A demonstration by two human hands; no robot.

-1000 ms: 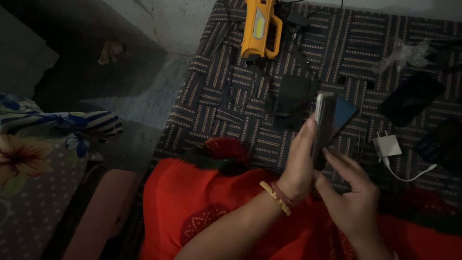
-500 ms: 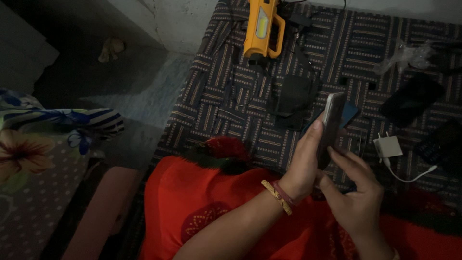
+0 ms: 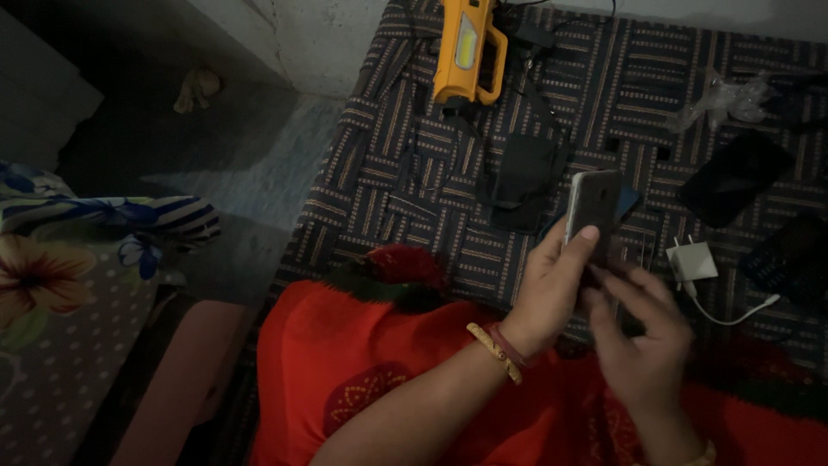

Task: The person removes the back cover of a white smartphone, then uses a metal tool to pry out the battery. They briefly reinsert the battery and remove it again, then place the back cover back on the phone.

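Observation:
My left hand [image 3: 552,289] grips a grey phone [image 3: 592,207] by its lower half and holds it upright above the striped mat [image 3: 414,164], back side toward me. A bangle sits on that wrist. My right hand [image 3: 642,341] is just below and right of the phone, fingers spread, fingertips near its bottom edge. Whether they touch the phone is unclear. Red cloth [image 3: 388,380] covers my lap beneath both hands.
On the mat lie a yellow handled tool [image 3: 466,56], a black pouch [image 3: 522,177], a white charger plug with cable [image 3: 694,263], two dark phones [image 3: 733,177] [image 3: 789,255] and crumpled clear plastic [image 3: 733,95]. Floral fabric [image 3: 52,267] lies at left beside bare grey floor.
The phone has turned from edge-on to showing its grey back, and sits slightly further right. My right hand has stayed close beneath it.

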